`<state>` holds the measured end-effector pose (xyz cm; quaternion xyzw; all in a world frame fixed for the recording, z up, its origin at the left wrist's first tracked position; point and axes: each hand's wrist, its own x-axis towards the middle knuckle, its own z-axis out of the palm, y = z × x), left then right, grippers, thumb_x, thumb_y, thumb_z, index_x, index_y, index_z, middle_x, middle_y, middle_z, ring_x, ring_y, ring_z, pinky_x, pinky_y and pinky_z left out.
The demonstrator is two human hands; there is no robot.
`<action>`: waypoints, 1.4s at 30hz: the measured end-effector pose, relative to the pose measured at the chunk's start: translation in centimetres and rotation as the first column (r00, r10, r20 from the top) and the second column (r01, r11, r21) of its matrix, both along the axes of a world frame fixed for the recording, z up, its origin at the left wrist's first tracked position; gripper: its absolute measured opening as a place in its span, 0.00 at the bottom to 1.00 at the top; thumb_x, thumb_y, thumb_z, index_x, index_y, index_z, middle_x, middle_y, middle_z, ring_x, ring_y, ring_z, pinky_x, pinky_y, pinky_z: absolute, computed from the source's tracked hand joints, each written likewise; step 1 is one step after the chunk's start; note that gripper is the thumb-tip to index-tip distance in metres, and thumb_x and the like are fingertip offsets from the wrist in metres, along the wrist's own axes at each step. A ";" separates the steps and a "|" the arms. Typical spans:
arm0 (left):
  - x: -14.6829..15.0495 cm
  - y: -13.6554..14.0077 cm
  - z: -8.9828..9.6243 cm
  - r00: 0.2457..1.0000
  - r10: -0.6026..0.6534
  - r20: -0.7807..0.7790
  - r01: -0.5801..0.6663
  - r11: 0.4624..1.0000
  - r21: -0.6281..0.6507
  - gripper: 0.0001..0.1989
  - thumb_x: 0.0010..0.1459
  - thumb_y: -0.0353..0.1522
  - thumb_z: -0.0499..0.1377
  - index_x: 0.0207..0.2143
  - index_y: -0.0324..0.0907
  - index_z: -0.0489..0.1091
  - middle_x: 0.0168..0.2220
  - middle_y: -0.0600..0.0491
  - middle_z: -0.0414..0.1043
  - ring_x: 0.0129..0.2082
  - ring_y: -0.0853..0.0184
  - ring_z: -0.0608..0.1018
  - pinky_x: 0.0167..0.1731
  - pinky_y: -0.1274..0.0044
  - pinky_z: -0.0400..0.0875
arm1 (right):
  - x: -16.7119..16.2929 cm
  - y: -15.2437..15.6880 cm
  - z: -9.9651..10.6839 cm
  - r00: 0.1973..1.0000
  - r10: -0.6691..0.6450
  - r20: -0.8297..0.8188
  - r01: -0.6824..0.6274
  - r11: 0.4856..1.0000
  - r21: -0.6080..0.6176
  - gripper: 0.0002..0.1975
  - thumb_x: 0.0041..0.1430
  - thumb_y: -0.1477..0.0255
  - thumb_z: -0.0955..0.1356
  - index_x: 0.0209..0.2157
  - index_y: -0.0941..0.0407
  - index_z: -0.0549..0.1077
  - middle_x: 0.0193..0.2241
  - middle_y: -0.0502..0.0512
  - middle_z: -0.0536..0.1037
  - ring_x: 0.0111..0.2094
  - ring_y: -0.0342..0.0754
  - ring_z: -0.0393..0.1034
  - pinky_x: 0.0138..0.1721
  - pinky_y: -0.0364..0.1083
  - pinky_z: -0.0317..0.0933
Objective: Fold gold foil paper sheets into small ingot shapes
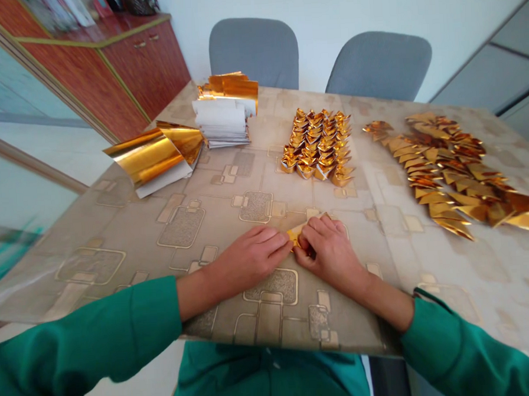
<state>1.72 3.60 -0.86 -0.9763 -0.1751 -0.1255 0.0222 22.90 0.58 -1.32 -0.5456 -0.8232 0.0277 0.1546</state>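
A small piece of gold foil paper (294,236) lies low over the table, mostly covered by my fingers. My left hand (255,253) presses its fingertips on the paper's left end, palm down. On the other end, my right hand (329,248) has its fingers curled in and pinches the paper. The fold under the fingers is hidden. Ahead of my hands stand rows of folded gold paper ingots (318,145), packed close together. To the right, long overlapping lines of flat folded gold paper pieces (427,172) lie on the table.
At the back left is a stack of white-backed paper sheets (222,123), with gold sheets (232,87) behind it. A curved gold sheet (149,157) lies nearer. A patterned cover spreads over the table (128,229). Two grey chairs (253,54) stand at the far side, by the wall.
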 end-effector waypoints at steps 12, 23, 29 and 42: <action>-1.2 -0.5 0.1 0.992 -0.011 -0.125 0.007 0.999 -0.036 0.21 0.66 0.26 0.48 0.60 0.40 0.61 0.56 0.43 0.69 0.50 0.60 0.72 0.53 0.67 0.62 | 2.1 -1.9 0.6 0.947 0.281 0.157 -0.304 0.940 0.153 0.09 0.68 0.74 0.63 0.43 0.54 0.74 0.35 0.54 0.76 0.39 0.51 0.63 0.44 0.50 0.55; -3.7 -0.2 0.9 0.986 0.048 -0.158 -0.053 0.998 -0.027 0.22 0.65 0.25 0.49 0.60 0.44 0.63 0.63 0.48 0.63 0.61 0.58 0.67 0.60 0.60 0.54 | 2.6 -2.9 1.0 0.944 0.276 0.183 -0.294 0.953 0.078 0.13 0.67 0.72 0.63 0.51 0.54 0.74 0.38 0.56 0.76 0.42 0.53 0.64 0.50 0.54 0.57; -5.2 -0.2 1.3 0.983 0.138 -0.119 -0.140 0.990 -0.013 0.26 0.60 0.21 0.50 0.60 0.45 0.64 0.63 0.47 0.63 0.64 0.58 0.63 0.62 0.57 0.52 | 2.5 -2.6 1.3 0.950 0.288 0.123 -0.298 0.951 0.077 0.13 0.67 0.72 0.63 0.49 0.54 0.75 0.36 0.56 0.75 0.41 0.52 0.63 0.46 0.52 0.58; -0.4 -1.7 -1.0 0.997 0.049 -0.061 -0.053 0.996 -0.067 0.22 0.65 0.26 0.51 0.61 0.38 0.62 0.58 0.43 0.68 0.55 0.59 0.70 0.56 0.66 0.65 | 3.5 -3.2 1.1 0.929 0.350 0.119 -0.361 0.928 0.092 0.13 0.67 0.73 0.63 0.51 0.55 0.73 0.40 0.57 0.77 0.46 0.51 0.68 0.58 0.56 0.54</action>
